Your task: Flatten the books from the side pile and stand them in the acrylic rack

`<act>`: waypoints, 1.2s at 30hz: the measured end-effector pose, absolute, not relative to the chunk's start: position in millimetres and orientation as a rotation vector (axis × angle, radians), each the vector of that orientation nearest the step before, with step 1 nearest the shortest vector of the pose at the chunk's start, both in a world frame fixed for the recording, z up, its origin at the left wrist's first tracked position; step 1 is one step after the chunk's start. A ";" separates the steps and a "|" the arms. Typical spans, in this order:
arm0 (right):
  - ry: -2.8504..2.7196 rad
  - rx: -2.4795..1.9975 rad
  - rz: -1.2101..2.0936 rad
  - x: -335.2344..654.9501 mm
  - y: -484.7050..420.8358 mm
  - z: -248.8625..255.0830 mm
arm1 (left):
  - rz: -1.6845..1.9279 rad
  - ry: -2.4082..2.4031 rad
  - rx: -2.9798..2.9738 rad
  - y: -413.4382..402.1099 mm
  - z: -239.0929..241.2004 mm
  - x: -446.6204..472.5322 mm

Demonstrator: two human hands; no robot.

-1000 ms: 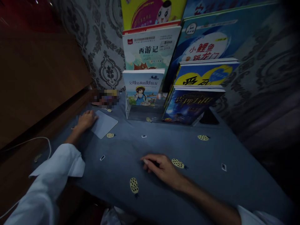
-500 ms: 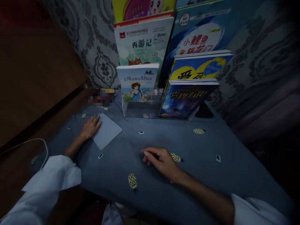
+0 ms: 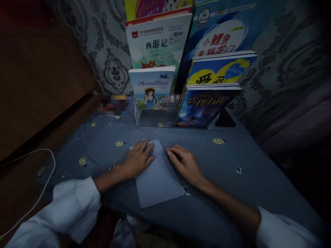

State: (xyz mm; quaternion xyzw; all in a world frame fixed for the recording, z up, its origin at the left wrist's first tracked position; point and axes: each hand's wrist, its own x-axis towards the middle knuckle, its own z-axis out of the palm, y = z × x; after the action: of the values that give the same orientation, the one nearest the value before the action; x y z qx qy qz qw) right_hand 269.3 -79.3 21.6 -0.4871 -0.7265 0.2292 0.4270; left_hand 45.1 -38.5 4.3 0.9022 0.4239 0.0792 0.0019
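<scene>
Head view, as I read it from my remote station, left to right, with every place given from the clear stand [image 3: 152, 119] at the back of the blue cloth [image 3: 232, 193].

Far left of the stand, a white cable [image 3: 53, 162] loops over the brown wood beside the cloth. Just left of the stand lies a small thing too blurred to tell.

In front of the stand and a little to its left, the left hand [image 3: 137, 158] lies flat with its fingers spread wide. It holds nothing, and its palm and fingers press on the far left corner of the pale sheet [image 3: 159, 179]. A white sleeve [image 3: 74, 203] covers the forearm.

The sheet lies flat on the cloth directly in front of the stand, near it but apart from it, with one corner turned toward the stand.

In front of the stand and slightly right, the right hand [image 3: 186, 165] rests at the sheet's right edge. Its fingers are bent narrow and their tips touch that edge. I cannot tell whether they pinch the sheet or only rest on it.

In the stand, a small book with a girl on its cover [image 3: 152, 91] stands upright. At the stand's right side a dark blue book [image 3: 204, 106] leans, and taller books rise behind it against the patterned wall [image 3: 108, 44].
</scene>
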 end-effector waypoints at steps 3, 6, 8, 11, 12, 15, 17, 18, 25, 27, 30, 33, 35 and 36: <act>-1.815 -1.201 0.543 275.4 -75.9 22.7 | 0.282 1.134 2.838 -41.3 7.4 84.7; -1.810 -1.233 0.485 285.0 -74.1 17.3 | 0.283 1.073 2.807 -31.6 8.2 104.8; -1.819 -1.274 0.457 292.9 -74.4 11.3 | 0.245 1.191 2.774 -18.3 7.6 99.3; -1.846 -1.338 0.456 304.2 -76.2 2.8 | 0.212 1.442 2.669 7.0 5.6 64.0; -1.856 -1.349 0.457 307.2 -76.7 0.6 | 0.197 1.537 2.628 15.0 5.0 48.2; -1.887 -1.359 0.449 312.7 -76.8 -3.4 | 0.073 1.877 2.485 32.9 5.3 4.0; -1.923 -1.353 0.435 313.4 -76.3 -4.7 | 0.009 1.992 2.401 38.8 7.3 -14.9; -1.946 -1.351 0.425 313.2 -76.1 -5.1 | -0.003 2.022 2.380 39.8 8.9 -20.2; -2.013 -1.346 0.350 309.5 -77.7 -5.1 | 0.245 1.754 2.614 -12.4 30.7 -0.3; -2.002 -1.351 0.356 309.4 -77.6 -5.0 | 0.236 1.462 2.674 -49.4 35.3 11.9; -1.970 -1.346 0.370 309.8 -76.4 -5.9 | 0.158 1.146 2.732 -103.1 32.9 25.6; -1.943 -1.334 0.399 311.0 -75.5 -7.3 | 0.063 1.036 2.794 -132.4 23.6 31.7; -1.931 -1.327 0.416 312.5 -75.4 -8.3 | 0.032 1.026 2.803 -135.3 18.9 33.9; -1.924 -1.326 0.419 313.4 -75.2 -9.0 | 0.021 1.020 2.801 -133.0 17.8 35.3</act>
State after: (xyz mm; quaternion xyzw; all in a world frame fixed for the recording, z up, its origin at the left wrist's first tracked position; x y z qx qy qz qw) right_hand 313.4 -75.2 -9.0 -0.5178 -0.7514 0.1636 0.3748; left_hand 35.3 -133.0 17.8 0.9366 0.3411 0.0072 0.0800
